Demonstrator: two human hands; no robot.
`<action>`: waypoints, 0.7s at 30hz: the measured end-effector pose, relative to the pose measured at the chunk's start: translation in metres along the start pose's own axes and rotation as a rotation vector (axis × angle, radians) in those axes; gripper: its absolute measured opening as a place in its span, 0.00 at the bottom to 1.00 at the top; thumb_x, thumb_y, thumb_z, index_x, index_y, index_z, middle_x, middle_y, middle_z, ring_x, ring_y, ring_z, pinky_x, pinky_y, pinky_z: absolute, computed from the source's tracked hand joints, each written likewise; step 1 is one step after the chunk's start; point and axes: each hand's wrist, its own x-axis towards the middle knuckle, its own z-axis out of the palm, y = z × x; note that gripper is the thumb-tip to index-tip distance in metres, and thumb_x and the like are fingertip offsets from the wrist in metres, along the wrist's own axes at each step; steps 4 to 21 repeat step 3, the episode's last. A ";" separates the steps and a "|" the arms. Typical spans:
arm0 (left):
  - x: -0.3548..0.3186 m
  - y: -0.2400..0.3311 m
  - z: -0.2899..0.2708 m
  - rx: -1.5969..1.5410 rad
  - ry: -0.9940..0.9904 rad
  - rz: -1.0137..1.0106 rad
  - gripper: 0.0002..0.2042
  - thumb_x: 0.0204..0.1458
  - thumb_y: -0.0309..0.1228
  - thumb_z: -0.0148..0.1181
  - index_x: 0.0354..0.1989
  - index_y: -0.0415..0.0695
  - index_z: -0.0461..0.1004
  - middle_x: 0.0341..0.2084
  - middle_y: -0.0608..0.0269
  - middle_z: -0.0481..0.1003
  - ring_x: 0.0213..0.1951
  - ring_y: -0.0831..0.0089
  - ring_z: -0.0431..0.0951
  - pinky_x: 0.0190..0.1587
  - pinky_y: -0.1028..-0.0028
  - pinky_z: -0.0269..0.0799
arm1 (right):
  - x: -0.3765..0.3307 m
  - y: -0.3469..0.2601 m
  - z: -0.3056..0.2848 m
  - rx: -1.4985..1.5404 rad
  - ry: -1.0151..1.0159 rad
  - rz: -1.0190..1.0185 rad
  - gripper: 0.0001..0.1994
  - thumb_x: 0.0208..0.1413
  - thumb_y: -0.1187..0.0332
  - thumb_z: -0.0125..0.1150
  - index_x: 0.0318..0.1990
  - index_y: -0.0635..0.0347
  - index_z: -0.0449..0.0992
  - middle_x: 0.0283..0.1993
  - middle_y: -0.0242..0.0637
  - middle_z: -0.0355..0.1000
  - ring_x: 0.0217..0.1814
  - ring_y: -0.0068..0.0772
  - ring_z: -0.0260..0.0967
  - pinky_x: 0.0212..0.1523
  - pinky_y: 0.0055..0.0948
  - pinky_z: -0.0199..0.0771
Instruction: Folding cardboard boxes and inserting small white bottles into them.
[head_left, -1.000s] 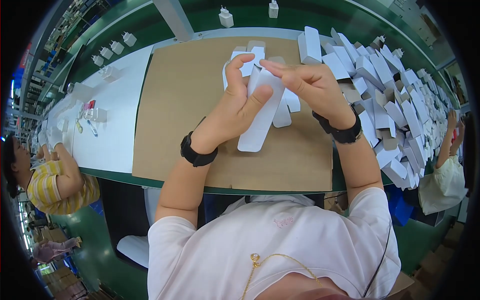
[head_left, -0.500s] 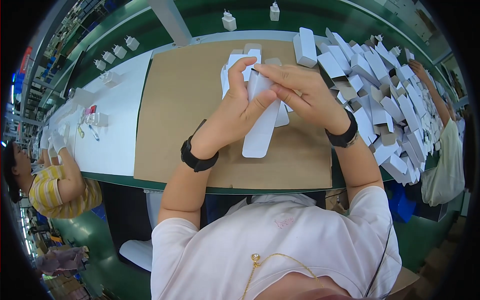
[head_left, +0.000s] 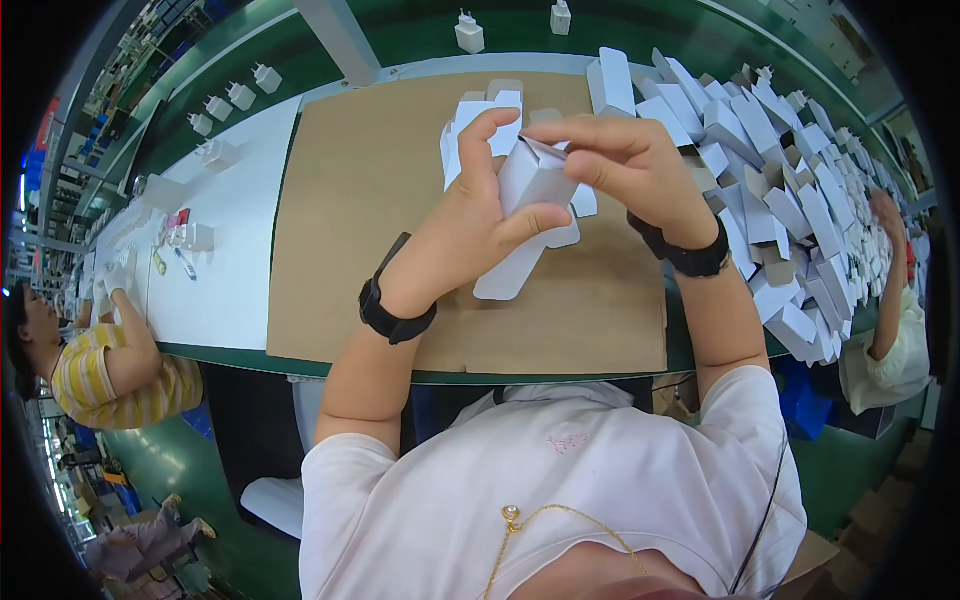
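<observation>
A small white carton, partly folded into a box, is held above the brown cardboard sheet. My left hand grips it, the thumb across the near side and the fingers curled round the left. A long flap of the carton hangs toward me. At its far right end, my right hand has thumb and fingers closed at the edge and end flap; the exact contact is partly hidden. Beneath and behind my hands lie several flat white cartons, largely covered by them.
To the right is a big heap of folded white cartons. White plug adapters stand along the green far strip. On the left, a white surface bears small items. Co-workers sit at left and right.
The carton has turned and its end now shows a boxy shape with a raised edge. My right hand has shifted right, its fingers less over the carton. The right co-worker's arm has drawn back.
</observation>
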 end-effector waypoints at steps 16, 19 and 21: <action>0.000 -0.002 0.001 0.015 0.005 0.043 0.38 0.47 0.43 0.60 0.57 0.42 0.40 0.43 0.41 0.66 0.42 0.52 0.72 0.45 0.65 0.67 | -0.002 -0.005 0.000 -0.035 -0.040 0.114 0.13 0.50 0.73 0.57 0.44 0.62 0.74 0.46 0.41 0.71 0.48 0.32 0.67 0.49 0.25 0.64; 0.000 -0.002 0.001 0.015 0.005 0.043 0.38 0.47 0.43 0.60 0.57 0.42 0.40 0.43 0.41 0.66 0.42 0.52 0.72 0.45 0.65 0.67 | -0.002 -0.005 0.000 -0.035 -0.040 0.114 0.13 0.50 0.73 0.57 0.44 0.62 0.74 0.46 0.41 0.71 0.48 0.32 0.67 0.49 0.25 0.64; 0.000 -0.002 0.001 0.015 0.005 0.043 0.38 0.47 0.43 0.60 0.57 0.42 0.40 0.43 0.41 0.66 0.42 0.52 0.72 0.45 0.65 0.67 | -0.002 -0.005 0.000 -0.035 -0.040 0.114 0.13 0.50 0.73 0.57 0.44 0.62 0.74 0.46 0.41 0.71 0.48 0.32 0.67 0.49 0.25 0.64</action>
